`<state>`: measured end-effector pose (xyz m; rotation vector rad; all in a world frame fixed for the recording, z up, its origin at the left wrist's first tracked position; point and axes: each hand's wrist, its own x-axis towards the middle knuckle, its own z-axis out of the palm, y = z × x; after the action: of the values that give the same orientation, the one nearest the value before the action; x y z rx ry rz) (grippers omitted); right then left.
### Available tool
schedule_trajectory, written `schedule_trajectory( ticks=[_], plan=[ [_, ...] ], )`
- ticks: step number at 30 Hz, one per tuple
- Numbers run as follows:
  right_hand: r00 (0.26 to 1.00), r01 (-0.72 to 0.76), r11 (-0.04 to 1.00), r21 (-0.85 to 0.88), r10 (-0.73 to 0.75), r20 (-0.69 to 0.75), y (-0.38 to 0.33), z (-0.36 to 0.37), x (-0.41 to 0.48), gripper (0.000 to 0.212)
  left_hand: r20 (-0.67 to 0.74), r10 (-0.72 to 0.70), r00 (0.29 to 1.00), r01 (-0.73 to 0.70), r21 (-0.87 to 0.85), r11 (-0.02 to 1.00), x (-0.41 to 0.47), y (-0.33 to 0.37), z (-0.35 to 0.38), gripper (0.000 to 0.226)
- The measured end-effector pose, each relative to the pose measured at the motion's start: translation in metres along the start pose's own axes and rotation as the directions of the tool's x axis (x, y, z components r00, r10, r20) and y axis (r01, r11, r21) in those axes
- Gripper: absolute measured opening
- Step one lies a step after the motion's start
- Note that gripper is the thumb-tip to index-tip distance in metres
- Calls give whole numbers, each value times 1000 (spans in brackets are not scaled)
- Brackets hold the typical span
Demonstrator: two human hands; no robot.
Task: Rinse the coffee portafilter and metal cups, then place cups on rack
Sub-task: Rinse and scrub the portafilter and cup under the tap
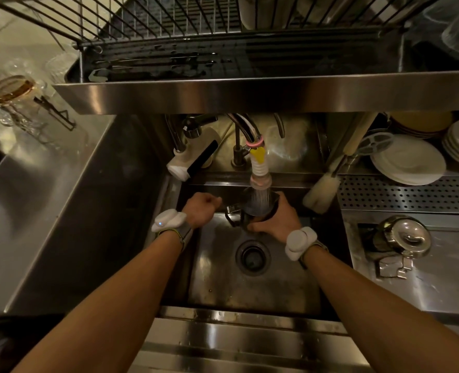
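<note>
Two bare forearms reach into the head view, each with a white padded wrist band, over a stainless steel sink basin (290, 286) with a round dark drain (253, 257) at its middle. Steel tabletop (48, 200) runs off to the left, dim and glossy, with clear glassware (15, 100) blurred at the far left edge. Overhead sits a dark wire dish rack (147, 25) on a steel shelf, its drip tray wet with puddles. To the right, a perforated steel drain board (411, 195) carries stacks of white plates (408, 162), and nearer the camera a shiny round metal lid (406, 236) rests on the steel surface. A pale bottle brush (321, 195) leans at the sink's back right corner.

Now the action: a white ribbed faucet nozzle (260, 173) with a yellow clip and pink band sprays straight down. Right under that spray is the dark metal portafilter (255, 211), held above the basin near its back wall; its basket end takes the water and looks dark and wet, with a glinting metal part on its left side. The right hand (276, 220) is wrapped around the portafilter from the right, fingers curled beneath it. The left hand (200, 208) is curled into a fist just left of the portafilter; whether it grips the handle, I cannot tell.
</note>
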<state>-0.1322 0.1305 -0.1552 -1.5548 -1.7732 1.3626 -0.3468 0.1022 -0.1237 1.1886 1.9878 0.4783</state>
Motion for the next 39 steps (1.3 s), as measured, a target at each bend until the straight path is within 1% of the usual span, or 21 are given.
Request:
schedule_trajectory(
  ticks=[2,6,9,11,12,15,17,20,24,26,29,30,32,34,37,39],
  plan=[
    [1000,3,1000,-15,-3,29,2,-2,-1,98,6,7,1000,-7,3,1000,1,0,1,28],
    [1000,0,1000,-14,0,-15,4,-4,2,100,15,25,1000,-25,29,999,1,3,4,28],
    [999,10,1000,-24,-9,43,-1,1,1,98,3,23,1000,-23,38,999,1,3,3,29],
    [997,19,999,-51,-14,80,1,-4,0,101,-4,19,1000,-19,30,999,2,2,1,29],
    [997,15,998,-57,-11,76,3,-7,1,103,-2,19,1000,-19,28,999,1,0,0,29],
    [1000,7,1000,-14,-8,-6,1,-9,2,102,4,23,1000,-23,19,1000,-1,-3,2,28],
    [1000,17,1000,4,-17,16,-6,-3,2,100,3,28,1000,-28,20,999,-2,-3,2,27],
    [998,16,1000,-18,-14,67,-5,-3,-1,100,6,31,1000,-31,5,1000,-2,-3,3,28],
    [1000,2,1000,-5,-2,-8,-5,-10,0,102,18,43,999,-43,3,999,-3,-5,4,30],
    [999,19,1000,-12,-18,30,-9,-5,-1,102,16,41,999,-41,23,999,-2,-6,3,28],
    [995,29,997,-68,-22,95,-7,-7,-3,105,10,35,999,-36,31,999,-2,-7,-1,27],
    [996,21,998,-66,-15,87,-4,-8,-3,105,17,40,999,-40,33,999,-3,-9,-2,28],
    [1000,4,999,-49,-3,26,-1,-13,0,106,37,56,998,-57,31,998,-4,-9,-1,31],
    [1000,18,999,-28,-18,-1,-6,-9,0,106,46,59,997,-60,26,998,-5,-7,1,31],
    [997,50,997,-52,-46,64,-12,-4,0,103,24,59,998,-60,40,997,-7,-4,0,29],
    [995,56,996,-70,-50,82,-9,-8,0,102,27,60,998,-60,18,998,-8,-3,-1,32]
  ],
)
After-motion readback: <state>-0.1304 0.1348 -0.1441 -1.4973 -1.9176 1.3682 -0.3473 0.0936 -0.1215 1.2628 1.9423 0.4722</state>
